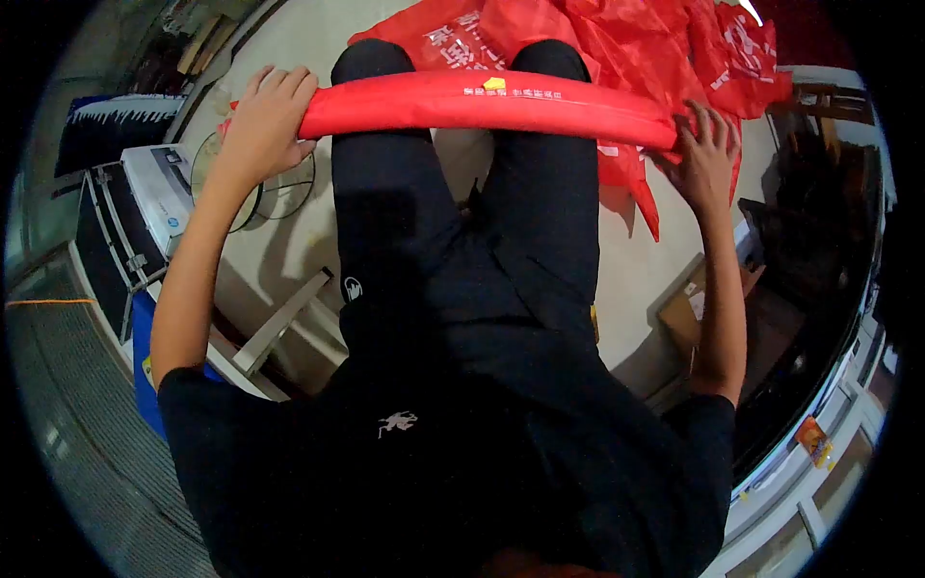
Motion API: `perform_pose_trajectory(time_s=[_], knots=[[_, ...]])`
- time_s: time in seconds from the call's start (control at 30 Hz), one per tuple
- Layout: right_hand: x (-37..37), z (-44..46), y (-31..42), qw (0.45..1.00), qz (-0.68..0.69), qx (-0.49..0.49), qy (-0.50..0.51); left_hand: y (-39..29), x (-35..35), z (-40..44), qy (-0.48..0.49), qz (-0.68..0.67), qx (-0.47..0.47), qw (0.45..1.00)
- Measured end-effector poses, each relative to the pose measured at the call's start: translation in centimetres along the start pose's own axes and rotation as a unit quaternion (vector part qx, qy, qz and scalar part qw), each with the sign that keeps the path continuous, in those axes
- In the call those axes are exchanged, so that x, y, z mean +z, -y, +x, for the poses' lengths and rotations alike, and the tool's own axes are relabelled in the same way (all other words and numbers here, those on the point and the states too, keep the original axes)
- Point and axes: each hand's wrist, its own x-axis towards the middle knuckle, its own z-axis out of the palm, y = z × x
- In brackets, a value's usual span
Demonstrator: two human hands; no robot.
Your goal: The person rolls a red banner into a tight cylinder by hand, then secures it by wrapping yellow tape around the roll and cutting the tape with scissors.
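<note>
A long, rolled or folded strip of red cloth (pixel 405 102) lies across both knees, with a line of small white printed characters and a small yellow patch near its middle. At its left end is my left hand (pixel 270 125), the fingers bent over it and the thumb on the near side. My right hand (pixel 708 159) grips the opposite end, its fingers curled over the top. Beyond the knees, a heap of loose red sheets or bags (pixel 636 48) with white print spreads over the floor.
Left of the legs are a round wire stand (pixel 286 188), a white printer box (pixel 159 193), a black case (pixel 101 250) and a pale wooden frame (pixel 284 323). A cardboard box (pixel 684 308) and dark furniture (pixel 819 193) stand on the right.
</note>
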Motion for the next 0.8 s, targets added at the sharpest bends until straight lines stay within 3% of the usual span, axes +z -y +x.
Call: perform_pose_trajectory(time_s=[0.07,0.17,0.2,0.27,0.33,0.4,0.47,0.53,0.6,0.67,0.7,0.73,0.8], knots=[[-0.7,1.3,-0.5,0.998,0.032,-0.056,0.004,0.5,0.8,1.1,0.028,-0.018,0.011,0.999],[-3.3,4.7,0.4,0.976,0.154,-0.043,0.150,1.6,1.8,1.0,0.027,-0.066,0.052,0.996],[-3.5,5.8,0.8,0.975,0.156,-0.043,0.150,1.5,2.2,0.7,0.028,-0.065,0.052,0.996],[-3.8,8.1,2.1,0.926,0.344,-0.114,0.104,1.3,2.7,-0.1,0.037,-0.088,0.010,0.995],[-3.7,10.1,3.9,0.920,0.364,-0.125,0.077,1.1,3.0,-0.2,-0.001,-0.083,0.026,0.996],[-2.8,11.8,4.9,0.844,0.462,-0.170,0.213,0.9,3.0,-0.3,-0.035,-0.079,0.043,0.995],[-2.4,13.1,5.8,0.823,0.456,-0.220,0.258,0.8,2.7,-0.3,-0.103,-0.061,0.068,0.991],[-3.9,14.9,6.7,0.784,0.376,-0.164,0.466,0.0,1.0,0.7,-0.109,-0.061,0.088,0.988],[-3.5,14.6,7.2,0.778,0.383,-0.190,0.460,-0.7,0.6,1.5,-0.115,-0.060,0.109,0.986],[-2.2,13.7,8.2,0.739,0.476,-0.270,0.393,-0.8,1.0,1.9,-0.077,-0.131,0.083,0.985],[-2.4,13.5,8.6,0.776,0.421,-0.273,0.382,-0.8,1.2,1.9,-0.077,-0.132,0.083,0.985],[-2.6,12.9,8.9,0.775,0.421,-0.272,0.384,-0.8,1.7,1.7,-0.042,-0.147,0.055,0.987],[-3.6,10.7,9.6,0.855,0.354,-0.198,0.323,-0.8,2.7,1.4,-0.006,-0.166,0.029,0.986]])
